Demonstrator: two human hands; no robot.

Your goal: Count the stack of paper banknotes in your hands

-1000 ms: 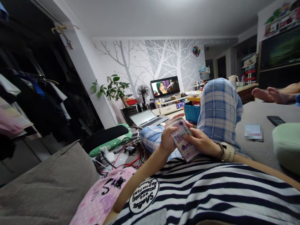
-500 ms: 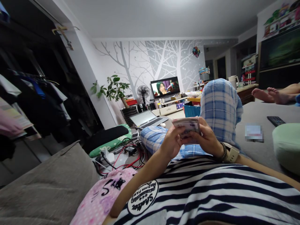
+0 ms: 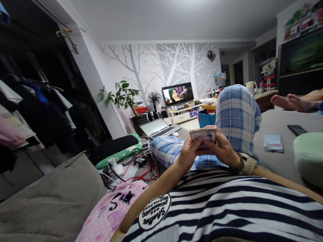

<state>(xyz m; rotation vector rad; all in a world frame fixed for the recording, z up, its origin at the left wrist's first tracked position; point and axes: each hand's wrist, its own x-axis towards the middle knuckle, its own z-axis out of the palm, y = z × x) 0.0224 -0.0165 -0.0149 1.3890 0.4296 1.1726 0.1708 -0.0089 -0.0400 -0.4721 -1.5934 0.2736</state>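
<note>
Both hands (image 3: pixel 224 148) around printed packet (image 3: pixel 208 135), half-curled

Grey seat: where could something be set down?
Bare: the grey seat between the plaid trouser leg and the remote, beyond the pixelated item; a narrow gap between that item and the mint cushion. Crowded: on the left, cables between the green cushion and pink cloth; in mid-view, left hand and right hand holding the printed bundle.

Left grip (image 3: pixel 189 150) beside right grip (image 3: pixel 223 147), both curled
</note>
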